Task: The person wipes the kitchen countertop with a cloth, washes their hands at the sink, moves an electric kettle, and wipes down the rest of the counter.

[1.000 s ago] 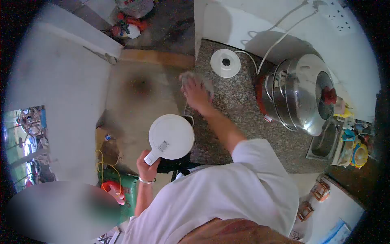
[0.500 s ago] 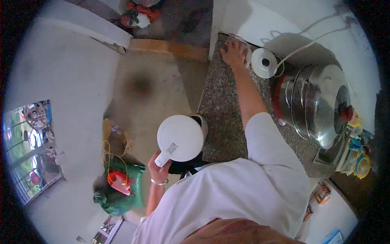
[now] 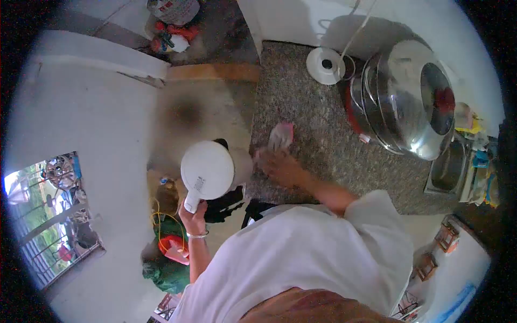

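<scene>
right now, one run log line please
left hand: holding round white kettle | right hand: at pale pink-edged cloth on speckled grey counter | round white base: on counter

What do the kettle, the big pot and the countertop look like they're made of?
The kettle: smooth, evenly white, probably plastic. The big pot: shiny metal, likely stainless steel, from its bright reflections. The countertop: speckled grey, low-sheen, perhaps granite or a lookalike.

Kettle (image 3: pixel 208 170): plain white. Countertop (image 3: pixel 301 107): speckled grey-brown; cloth (image 3: pixel 281 137): greyish with pink edge. Steamer pot (image 3: pixel 401 97): silver, with dark red lid knob (image 3: pixel 445 100); shirt (image 3: pixel 301 242): plain white.
</scene>
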A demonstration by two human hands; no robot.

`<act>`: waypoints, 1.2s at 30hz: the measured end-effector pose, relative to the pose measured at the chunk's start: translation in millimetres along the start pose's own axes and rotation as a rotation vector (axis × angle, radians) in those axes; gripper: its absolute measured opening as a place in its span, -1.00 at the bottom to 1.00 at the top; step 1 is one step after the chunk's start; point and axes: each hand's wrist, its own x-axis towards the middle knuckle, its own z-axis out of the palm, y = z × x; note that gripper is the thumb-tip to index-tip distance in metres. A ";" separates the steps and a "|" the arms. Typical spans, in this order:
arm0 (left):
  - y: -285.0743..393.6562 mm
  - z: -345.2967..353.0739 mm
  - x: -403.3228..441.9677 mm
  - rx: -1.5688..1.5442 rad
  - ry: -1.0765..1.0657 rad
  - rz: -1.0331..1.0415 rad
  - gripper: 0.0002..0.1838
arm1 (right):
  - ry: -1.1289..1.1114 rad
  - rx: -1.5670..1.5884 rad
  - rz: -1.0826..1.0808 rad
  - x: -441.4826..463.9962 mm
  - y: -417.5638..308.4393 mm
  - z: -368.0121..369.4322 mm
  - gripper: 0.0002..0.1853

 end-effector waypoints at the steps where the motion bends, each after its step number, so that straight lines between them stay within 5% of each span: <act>1: 0.6 -1.3 -0.7 0.003 0.011 -0.009 -0.68 | -0.041 0.039 0.117 24.2 15.0 -35.6 -0.54; 2: 12.7 6.3 -4.2 -0.053 -0.017 0.031 -0.68 | -0.079 0.074 0.236 48.3 29.9 -71.5 -0.59; 3: 13.7 6.8 -5.9 -0.020 -0.018 0.043 -0.69 | 0.338 -0.084 0.280 54.3 51.0 -78.5 -0.55; 4: 13.9 4.5 -7.8 0.013 -0.020 0.055 -0.70 | 0.170 0.145 0.432 89.8 98.5 -77.6 -0.42; 5: 15.3 4.0 -8.4 0.047 -0.026 0.073 -0.70 | 0.546 -0.269 0.437 111.7 127.1 -76.0 -0.39; 7: 31.4 16.6 -7.0 0.220 0.026 0.144 -0.72 | 0.574 -0.439 0.441 139.4 172.6 -89.6 -0.43; 10: 43.4 30.4 5.9 0.213 0.005 0.112 -0.73 | 0.628 -0.228 0.411 122.6 149.6 -94.3 -0.47; 15: 58.0 85.8 50.9 0.272 -0.121 0.243 -0.68 | 0.435 -0.054 0.132 -34.7 19.3 -43.1 -0.45; 16: 19.0 86.4 85.3 0.717 -0.035 0.732 -0.74 | 0.381 -0.080 0.123 -65.2 6.2 -27.9 -0.44; 18: -14.7 116.4 122.7 0.679 -0.007 0.846 -0.80 | 0.285 -0.048 0.156 -126.9 -2.4 3.1 -0.42; 19: -6.5 141.6 123.3 0.451 -0.063 0.649 -0.80 | 0.247 0.011 0.196 -157.5 2.3 12.5 -0.42; 20: 2.8 166.9 123.2 0.210 -0.075 0.461 -0.81 | 0.190 0.045 0.303 -187.4 15.7 17.3 -0.42; 23: 25.1 208.6 118.7 0.213 -0.165 0.345 -0.82 | 0.246 -0.090 0.762 -282.8 48.6 34.1 -0.40; 25: 20.8 235.5 114.6 0.192 -0.112 0.354 -0.76 | 0.422 -0.139 1.130 -324.4 78.7 48.6 -0.35; 28: 18.5 249.4 107.7 0.220 -0.154 0.402 -0.68 | 0.398 -0.111 1.297 -305.0 78.8 40.6 -0.27; 30: 29.1 249.5 94.7 0.239 -0.215 0.384 -0.61 | 0.332 -0.011 0.907 -260.8 64.9 19.8 -0.22; 32: 64.5 245.7 70.9 0.233 -0.270 0.310 -0.54 | 0.207 -0.033 0.761 -196.3 42.1 -3.1 -0.21; 36: 25.0 222.5 81.0 0.228 -0.058 0.472 -0.53 | 0.376 -0.083 0.744 -92.0 74.3 -27.6 -0.26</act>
